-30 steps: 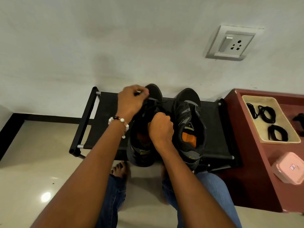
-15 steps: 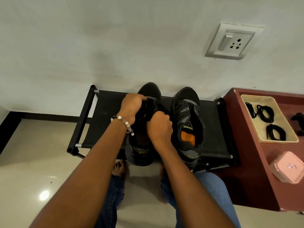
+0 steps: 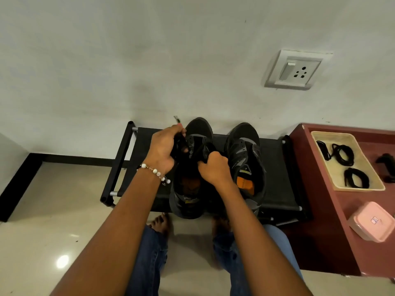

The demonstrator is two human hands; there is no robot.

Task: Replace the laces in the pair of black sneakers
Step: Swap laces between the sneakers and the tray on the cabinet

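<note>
two black sneakers stand side by side on a low black rack [image 3: 275, 184] against the wall. the left hand [image 3: 163, 149] curls its fingers round the eyelet flap of the left sneaker [image 3: 188, 201], pinching a lace whose tip [image 3: 177, 119] sticks up. the right hand [image 3: 213, 170] grips the opposite flap, fingers curled. the right sneaker [image 3: 245, 154] stands untouched. coiled black laces [image 3: 344, 154] lie in a tray [image 3: 361, 188] on the red table [image 3: 333, 227], near a pink box [image 3: 373, 221].

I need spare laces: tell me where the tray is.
The tray sits at the right of the head view, on the maroon table, beyond the pink box.
</note>
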